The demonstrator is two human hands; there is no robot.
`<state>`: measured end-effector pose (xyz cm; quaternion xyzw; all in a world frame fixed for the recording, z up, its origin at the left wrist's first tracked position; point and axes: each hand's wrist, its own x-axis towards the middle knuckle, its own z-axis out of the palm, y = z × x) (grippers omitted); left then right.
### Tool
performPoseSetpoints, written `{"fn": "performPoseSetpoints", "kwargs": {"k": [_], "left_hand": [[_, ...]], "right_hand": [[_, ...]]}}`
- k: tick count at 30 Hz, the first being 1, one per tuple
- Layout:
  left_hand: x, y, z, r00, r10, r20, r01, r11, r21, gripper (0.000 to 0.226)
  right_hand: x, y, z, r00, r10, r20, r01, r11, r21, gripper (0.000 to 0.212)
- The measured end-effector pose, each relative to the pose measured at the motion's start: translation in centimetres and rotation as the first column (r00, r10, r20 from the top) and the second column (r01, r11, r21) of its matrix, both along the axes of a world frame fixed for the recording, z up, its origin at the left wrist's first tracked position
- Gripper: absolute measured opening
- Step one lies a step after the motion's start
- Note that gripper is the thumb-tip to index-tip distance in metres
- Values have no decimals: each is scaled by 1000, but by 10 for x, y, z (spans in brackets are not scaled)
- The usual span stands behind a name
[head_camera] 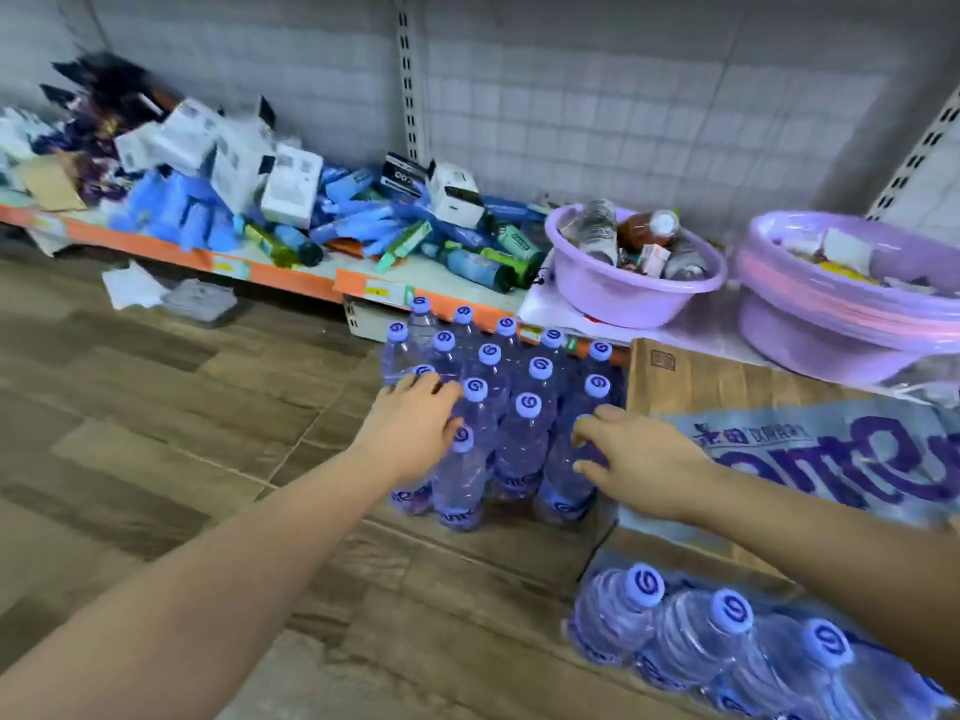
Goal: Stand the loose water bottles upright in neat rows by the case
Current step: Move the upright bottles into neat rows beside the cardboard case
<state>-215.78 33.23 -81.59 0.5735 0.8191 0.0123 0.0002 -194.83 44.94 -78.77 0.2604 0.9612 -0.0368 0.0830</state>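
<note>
Several clear water bottles [524, 439] with lilac caps stand upright in rows on the wooden floor, left of the cardboard case [737, 387]. My left hand [415, 433] lies palm down over the front-left bottle [410, 498], fingers stretched onto its neighbours. My right hand [639, 459] grips the neck of the front-right bottle [563, 485]; its cap is hidden under my fingers. More bottles [675, 631] lie on their sides at the bottom right, by the case's open flap.
A low shelf with an orange edge [291, 283] runs behind the bottles, piled with boxes and blue packets. Two purple basins [623, 298] [831, 324] full of items sit on it at right. Papers [135, 288] lie on the floor at left.
</note>
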Motion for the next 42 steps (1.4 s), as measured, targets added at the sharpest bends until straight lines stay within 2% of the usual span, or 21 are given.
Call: {"fn": "performPoseSetpoints", "kwargs": {"k": [3,7,10,15,22,30,36,42], "left_hand": [[-40,-13,-16,995,66,75,-60,995,-74,48],[-69,-11,-36,964,54,261,-11,986,-164,58],[-75,-5,-47,949,17,315,48,980,-195,53],[-79,0,-56,971,-30,237,64,989,-136,34],[-73,-8,-49,961,-48,273,72,994,-79,33],[-49,-3,5,968,-131,212,120,991,61,32],[-10,8,71,964,-208,166,177,967,186,33],[51,18,125,936,-333,116,282,905,319,29]], "right_hand": [[-53,-13,-9,996,72,44,-69,996,-59,41],[-103,-18,-30,993,91,82,-75,982,-172,51],[-124,-20,-46,989,86,119,-54,966,-251,53],[-138,-26,-62,996,74,55,-58,968,-244,34],[-127,-28,-54,997,36,-65,-53,957,-286,20],[-89,-27,5,969,10,-246,-69,971,-229,20],[-38,-20,73,928,-56,-368,9,991,-130,19],[44,-19,125,923,-109,-370,87,993,-75,17]]}}
